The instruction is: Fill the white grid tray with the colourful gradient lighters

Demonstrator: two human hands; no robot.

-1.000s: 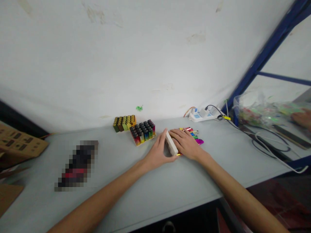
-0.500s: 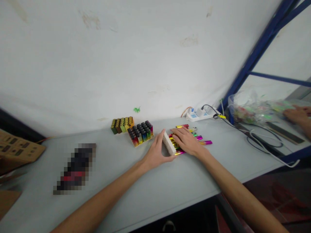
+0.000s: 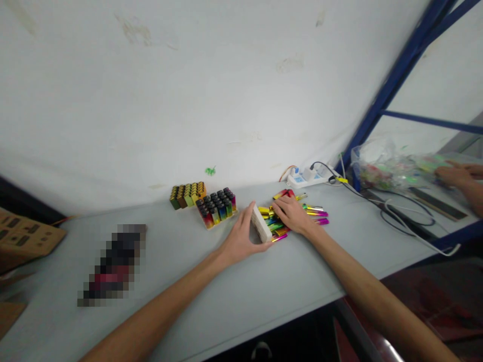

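While spreading partway between thumb and fingers, bare left hand (image 3: 238,240): clasping a shallow, whitish rectangular tray (image 3: 261,224) by both ends.
Whitish tray: tilting on edge between the hands, just beside the loose lighters.
Bare right hand (image 3: 291,213): resting half-curled over slim, glossy, rainbow-metallic loose lighters (image 3: 278,231), hiding its fingertips; cannot tell about any grip.
Loose lighters: lying scattered under and around right hand, reaching towards the tray.
Upright black-topped, multicoloured lighters (image 3: 216,207): standing packed in rows, beyond left hand.
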